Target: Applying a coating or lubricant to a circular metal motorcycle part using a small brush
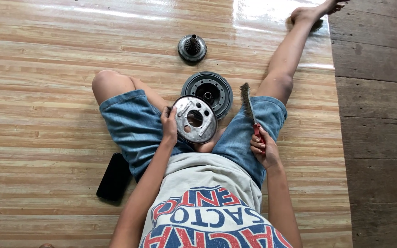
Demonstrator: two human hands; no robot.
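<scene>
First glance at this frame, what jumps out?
The round metal plate with holes, held up in the left hand at centre frame over the person's lap. Next, the wire brush with a red handle, gripped in the right hand just right of it. On the wood-pattern floor beyond lie a dark round drum part and a smaller part with a toothed shaft, and a black phone lies at the left.

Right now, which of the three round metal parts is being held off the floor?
The flat silver plate with holes, gripped at its edge by the left hand. The dark drum and the small toothed hub both lie on the floor.
</scene>
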